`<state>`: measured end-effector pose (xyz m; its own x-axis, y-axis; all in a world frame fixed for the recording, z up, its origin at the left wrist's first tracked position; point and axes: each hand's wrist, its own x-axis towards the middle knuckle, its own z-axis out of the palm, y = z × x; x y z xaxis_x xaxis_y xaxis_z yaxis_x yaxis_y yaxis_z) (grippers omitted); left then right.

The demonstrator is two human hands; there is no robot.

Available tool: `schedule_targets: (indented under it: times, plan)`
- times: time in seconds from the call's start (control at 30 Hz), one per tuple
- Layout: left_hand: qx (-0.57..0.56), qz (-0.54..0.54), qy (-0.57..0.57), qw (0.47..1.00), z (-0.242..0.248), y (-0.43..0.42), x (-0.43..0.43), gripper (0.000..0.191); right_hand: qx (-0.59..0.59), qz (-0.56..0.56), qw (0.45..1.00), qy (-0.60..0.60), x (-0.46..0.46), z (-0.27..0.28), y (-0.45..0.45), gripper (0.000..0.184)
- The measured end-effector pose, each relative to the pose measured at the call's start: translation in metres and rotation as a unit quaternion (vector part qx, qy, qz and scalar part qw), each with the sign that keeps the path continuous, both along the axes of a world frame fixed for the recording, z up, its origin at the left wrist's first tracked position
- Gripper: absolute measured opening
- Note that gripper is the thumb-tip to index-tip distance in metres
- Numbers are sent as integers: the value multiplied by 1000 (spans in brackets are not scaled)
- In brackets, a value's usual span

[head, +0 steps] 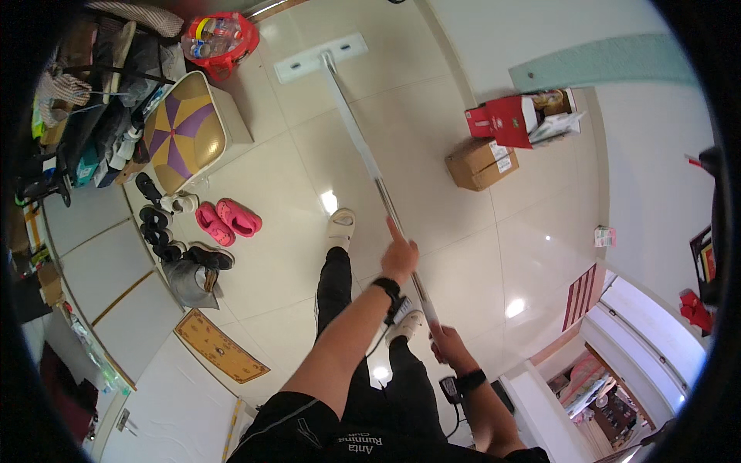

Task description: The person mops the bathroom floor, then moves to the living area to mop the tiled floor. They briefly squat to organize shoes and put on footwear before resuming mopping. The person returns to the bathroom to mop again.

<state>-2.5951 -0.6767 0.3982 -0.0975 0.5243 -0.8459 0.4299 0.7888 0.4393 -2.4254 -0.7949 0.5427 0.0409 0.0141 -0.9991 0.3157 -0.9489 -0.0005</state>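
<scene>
A flat mop with a white rectangular head (307, 63) lies flat on the tiled floor ahead of me. From its swivel joint a white and silver pole (349, 118) slants back towards my body. My left hand (399, 258) grips the silver middle of this pole, with one finger stretched along it. Lower down, my right hand (452, 349) is closed around the pole's pale end section. Both wrists wear black straps with small devices. My feet, in cream slippers (341, 224), stand on either side of the pole's line.
To the left are pink clogs (238, 218), several dark shoes (155, 217), a lidded bin (184, 133) and a red bag of plastic bottles (223, 43). A cardboard box (480, 165) and a red carton (503, 121) sit by the right wall. A yellow mat (220, 347) lies near the white door (168, 399).
</scene>
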Motion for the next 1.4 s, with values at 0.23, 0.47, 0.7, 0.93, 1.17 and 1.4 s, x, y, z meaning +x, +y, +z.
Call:
schedule_targets:
  times: [0.23,0.47,0.7,0.93,1.17,1.4]
  plan:
    - [-20,-62,-46,997,11,-298,213,94,-20,8,1000,1,208,56,-291,59]
    - [-118,-179,-293,932,132,-520,372,101,-104,173,970,-138,367,208,-493,68]
    - [-13,-38,-168,985,41,-414,307,104,131,254,958,-1,292,115,-380,62]
    - [-28,30,-42,998,-52,-184,78,98,202,170,964,39,100,-33,-209,56]
    - [-16,-47,-131,990,4,-474,278,104,141,417,896,-63,258,78,-424,37]
    - [-292,-151,-292,898,199,-659,458,108,-127,337,905,-227,422,337,-649,55]
